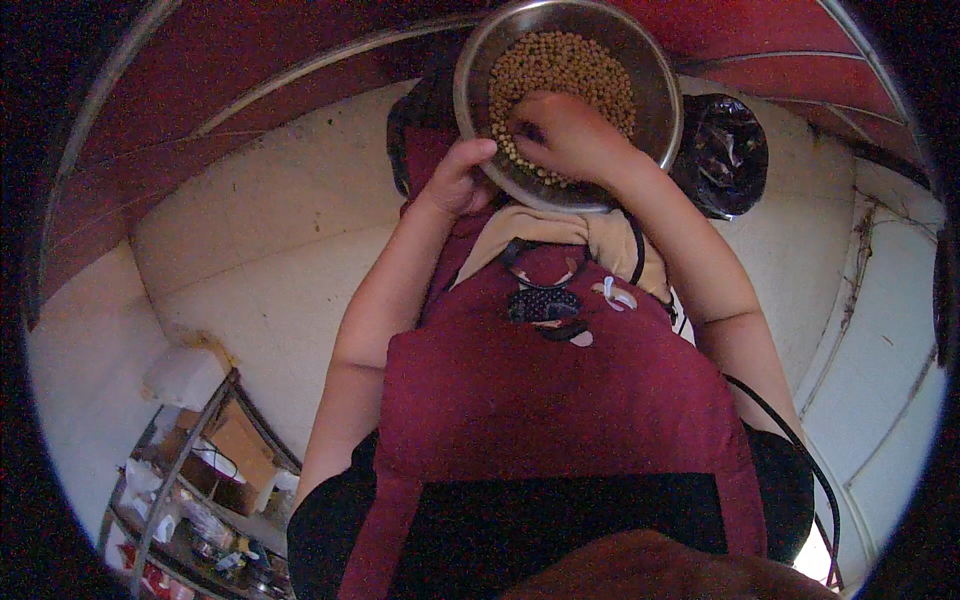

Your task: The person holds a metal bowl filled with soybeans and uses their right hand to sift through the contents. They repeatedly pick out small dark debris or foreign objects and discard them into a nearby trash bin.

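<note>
A round stainless steel bowl (pixel 670 127) holds many small, round, tan pieces that look like chickpeas (pixel 570 64). It sits before me at the top of the view, above my lap. My left hand (pixel 465 176) grips the bowl's near left rim, thumb over the edge and the other fingers mostly hidden. Inside the bowl, my right hand (pixel 562 135) is curled down at the chickpeas; its fingertips are partly hidden, so whether it pinches any cannot be told. A maroon apron (pixel 555 397) with a small printed or sewn motif covers my front.
To the right of the bowl is a shiny black plastic bag (pixel 724 154). Dark red panels with metal edging (pixel 337 49) span the top. A metal rack (pixel 184 450) with a cardboard box (pixel 244 450) and plastic bags stands at lower left. A black cable (pixel 787 427) runs beside my right arm.
</note>
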Demonstrator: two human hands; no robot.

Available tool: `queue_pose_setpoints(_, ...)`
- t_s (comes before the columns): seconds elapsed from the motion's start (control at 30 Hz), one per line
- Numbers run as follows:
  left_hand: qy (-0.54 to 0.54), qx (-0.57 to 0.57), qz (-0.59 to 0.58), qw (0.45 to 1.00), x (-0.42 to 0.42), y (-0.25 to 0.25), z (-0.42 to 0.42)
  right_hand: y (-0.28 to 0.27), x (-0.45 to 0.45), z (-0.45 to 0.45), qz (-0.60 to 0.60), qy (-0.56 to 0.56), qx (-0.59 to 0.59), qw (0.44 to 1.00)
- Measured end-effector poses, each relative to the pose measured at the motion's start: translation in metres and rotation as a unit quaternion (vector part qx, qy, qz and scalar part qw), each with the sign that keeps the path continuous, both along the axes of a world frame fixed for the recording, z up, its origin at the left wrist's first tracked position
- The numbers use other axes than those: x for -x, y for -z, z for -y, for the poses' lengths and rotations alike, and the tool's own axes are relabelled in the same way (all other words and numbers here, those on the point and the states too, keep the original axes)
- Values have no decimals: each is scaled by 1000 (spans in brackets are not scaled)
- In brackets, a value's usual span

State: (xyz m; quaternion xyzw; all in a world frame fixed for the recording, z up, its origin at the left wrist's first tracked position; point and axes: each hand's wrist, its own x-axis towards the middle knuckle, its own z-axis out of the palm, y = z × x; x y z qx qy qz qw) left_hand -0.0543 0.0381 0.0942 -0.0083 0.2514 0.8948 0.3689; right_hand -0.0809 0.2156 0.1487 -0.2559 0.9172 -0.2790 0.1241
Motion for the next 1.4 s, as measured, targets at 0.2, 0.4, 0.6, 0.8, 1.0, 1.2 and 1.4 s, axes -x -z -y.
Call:
queue_pose_setpoints(0.2,11,39,7,999,-1,-7,0,-15,1,-5,67,49,32,996)
queue_pose_setpoints(0.4,0,38,6,999,-2,-7,-2,-18,0,-8,-17,77,29,996)
queue_pose_setpoints(0.6,48,91,7,995,-2,-9,8,-19,-4,-17,39,56,-13,998)
queue_pose_setpoints(0.8,-22,116,36,992,-11,-8,-2,-58,2,-28,-112,73,92,987)
queue_pose_setpoints(1.0,17,90,-2,996,-9,-3,10,-230,39,-65,-555,89,227,795)
queue_pose_setpoints(1.2,26,40,-8,999,-5,16,-1,-333,86,-71,-475,241,138,835)
queue_pose_setpoints(1.4,10,62,9,998,-6,8,-6,-325,108,-81,-475,196,180,839)
